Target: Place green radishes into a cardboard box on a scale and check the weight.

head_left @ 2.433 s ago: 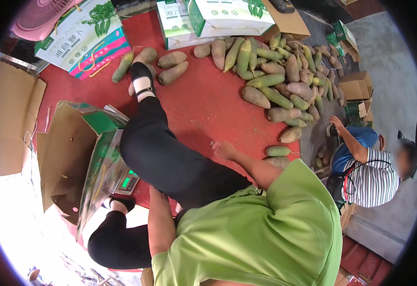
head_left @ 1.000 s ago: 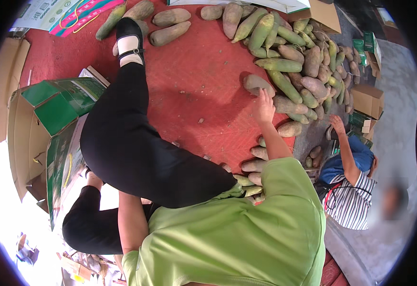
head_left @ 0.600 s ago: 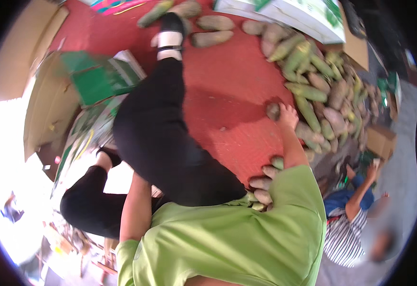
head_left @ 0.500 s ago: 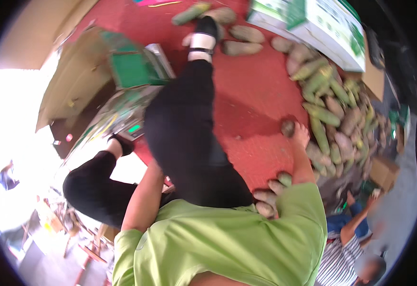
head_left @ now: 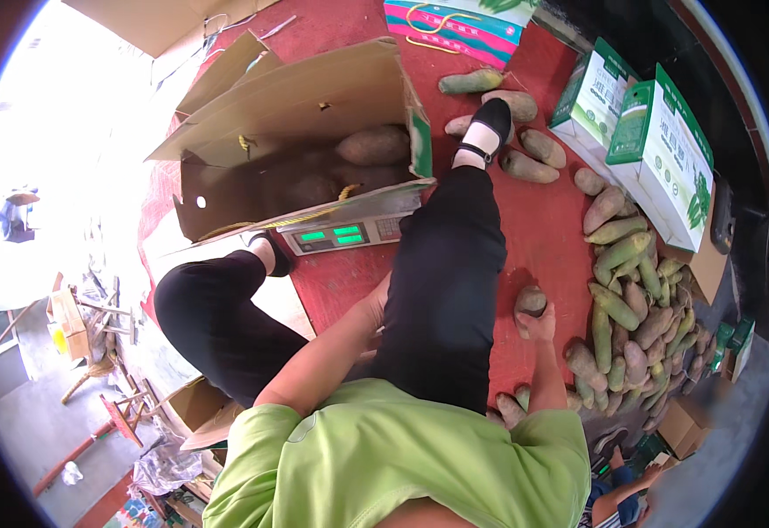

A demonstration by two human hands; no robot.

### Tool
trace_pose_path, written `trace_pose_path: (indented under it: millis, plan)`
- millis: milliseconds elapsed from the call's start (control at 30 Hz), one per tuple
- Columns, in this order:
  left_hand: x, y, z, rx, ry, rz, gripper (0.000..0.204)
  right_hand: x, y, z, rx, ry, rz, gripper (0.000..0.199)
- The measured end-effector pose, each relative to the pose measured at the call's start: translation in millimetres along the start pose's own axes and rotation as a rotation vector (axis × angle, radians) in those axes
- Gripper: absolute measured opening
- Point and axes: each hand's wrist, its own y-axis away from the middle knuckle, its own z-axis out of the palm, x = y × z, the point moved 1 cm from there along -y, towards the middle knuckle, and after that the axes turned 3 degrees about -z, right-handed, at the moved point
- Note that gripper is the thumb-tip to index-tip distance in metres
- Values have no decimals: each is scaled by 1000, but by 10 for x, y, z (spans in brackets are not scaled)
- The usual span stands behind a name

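My right hand (head_left: 544, 328) grips a brown, rounded tuber (head_left: 530, 301) just above the red mat (head_left: 543, 220), right of my outstretched leg in black trousers. A pile of green and brown tubers (head_left: 624, 304) lies close to the right of that hand. My left hand (head_left: 375, 305) rests against the inner side of the same leg, near the scale; its fingers are hidden. An open cardboard box (head_left: 314, 114) holding a few brown tubers (head_left: 372, 145) sits on a flat scale (head_left: 345, 234) with a green display.
Green-and-white cartons (head_left: 657, 141) stand at the right behind the pile, and a pink-and-blue carton (head_left: 455, 22) at the top. A few loose tubers (head_left: 525, 163) lie around my shoe (head_left: 487, 123). Another person's arm (head_left: 622, 502) shows at the lower right. Flattened cardboard lies at the upper left.
My right hand reached to the pile, closed on a brown tuber and lifted it off. The view swung left, bringing the box and scale into sight.
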Motion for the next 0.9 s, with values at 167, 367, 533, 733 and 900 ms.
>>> trace_pose_path:
  millis: [167, 367, 533, 733, 900]
  plan:
    - [50, 14, -1, -31, -246, 128, 40, -867, -38, -416, -8, -654, -178, 69]
    - [-49, -151, -328, 17, -218, 115, 38, -2676, 242, -1536, 65, -560, -389, 72]
    - [104, 125, -201, 131, -1081, 416, 41, -4036, 606, -2053, 39, -536, -771, 84]
    - [365, 943, 321, 490, -777, 194, 32, -5340, 970, -1833, -111, -122, -1283, 82]
    - [694, 1943, 935, 216, -1754, 898, 14, -5972, 1008, -1063, -479, 36, -1357, 59]
